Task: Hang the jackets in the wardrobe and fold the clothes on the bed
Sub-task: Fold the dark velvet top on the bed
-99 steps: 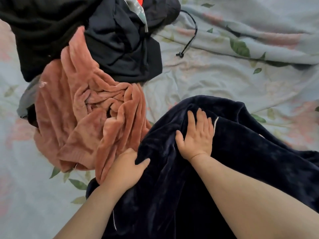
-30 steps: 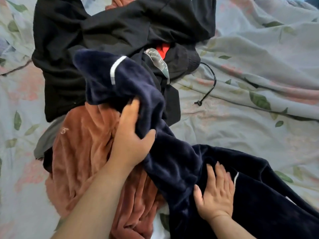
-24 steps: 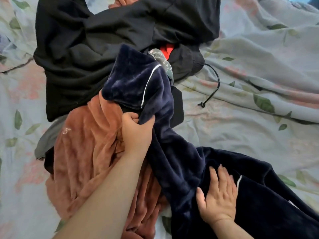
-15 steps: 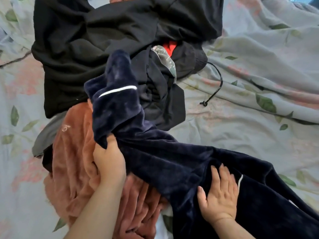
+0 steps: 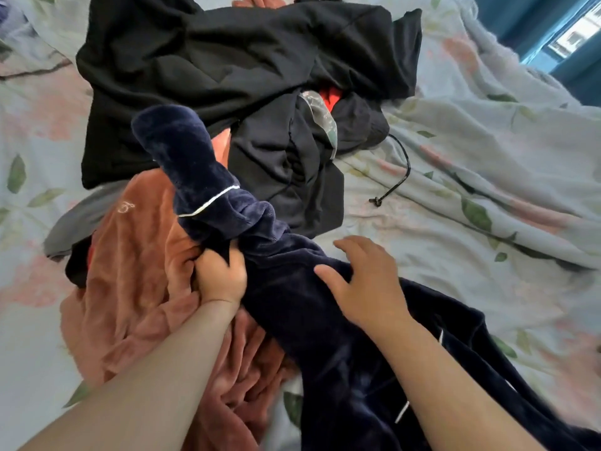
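Fingers of the left hand [image 5: 221,276] curl into a bunch of the navy garment [image 5: 292,307], their tips buried in its folds. The right hand [image 5: 367,284] rests on it just beside, fingers loosely spread. The garment runs off the bottom edge, draped over a pink fleece [image 5: 140,255] on the bed [image 5: 455,229]. Black jackets [image 5: 227,60] are heaped behind, cut off at the top.

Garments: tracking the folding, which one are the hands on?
The navy one, white-piped: left hand grips it, right hand touches it. Not the pink one or the black jackets.
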`<state>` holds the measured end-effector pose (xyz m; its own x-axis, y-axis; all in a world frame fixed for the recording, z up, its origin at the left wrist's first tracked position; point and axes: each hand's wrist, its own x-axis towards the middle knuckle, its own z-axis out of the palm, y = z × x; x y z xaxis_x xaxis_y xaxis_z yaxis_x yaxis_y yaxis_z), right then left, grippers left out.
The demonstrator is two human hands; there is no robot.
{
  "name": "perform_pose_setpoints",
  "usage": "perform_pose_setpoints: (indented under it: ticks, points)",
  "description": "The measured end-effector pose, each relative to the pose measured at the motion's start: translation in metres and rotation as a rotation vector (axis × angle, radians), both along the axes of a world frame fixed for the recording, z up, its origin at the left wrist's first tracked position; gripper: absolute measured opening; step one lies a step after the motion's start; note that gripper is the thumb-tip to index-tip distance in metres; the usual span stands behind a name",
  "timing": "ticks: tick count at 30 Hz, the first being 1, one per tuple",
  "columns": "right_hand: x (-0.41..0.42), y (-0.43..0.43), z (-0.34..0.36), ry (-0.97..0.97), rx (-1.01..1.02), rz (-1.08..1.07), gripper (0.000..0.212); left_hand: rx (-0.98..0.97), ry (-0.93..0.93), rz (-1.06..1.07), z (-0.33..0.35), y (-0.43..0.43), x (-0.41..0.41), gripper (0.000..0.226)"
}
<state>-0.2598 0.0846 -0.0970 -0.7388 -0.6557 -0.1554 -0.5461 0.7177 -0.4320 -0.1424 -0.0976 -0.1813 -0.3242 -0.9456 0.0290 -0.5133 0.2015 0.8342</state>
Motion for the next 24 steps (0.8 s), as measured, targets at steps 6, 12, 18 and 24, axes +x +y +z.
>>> perform_pose_setpoints:
  ticks: [6, 12, 18, 24]
  points:
    - [-0.037, -0.05, -0.008, -0.122, 0.183, 0.224, 0.031, -0.058, 0.132, -0.133, -0.007, 0.004, 0.013, 0.063]
    - [-0.073, -0.005, -0.008, -0.318, 0.257, -0.038, 0.022, -0.081, 0.114, -0.203, -0.011, 0.009, 0.008, 0.037]
    - [-0.058, -0.062, 0.019, -0.241, -0.027, 0.124, 0.083, -0.14, 0.035, -0.184, -0.011, 0.012, 0.005, 0.05]
    - [-0.046, -0.132, 0.037, -0.258, -0.138, 0.222, 0.027, -0.182, 0.053, -0.267, -0.011, 0.01, 0.007, 0.043]
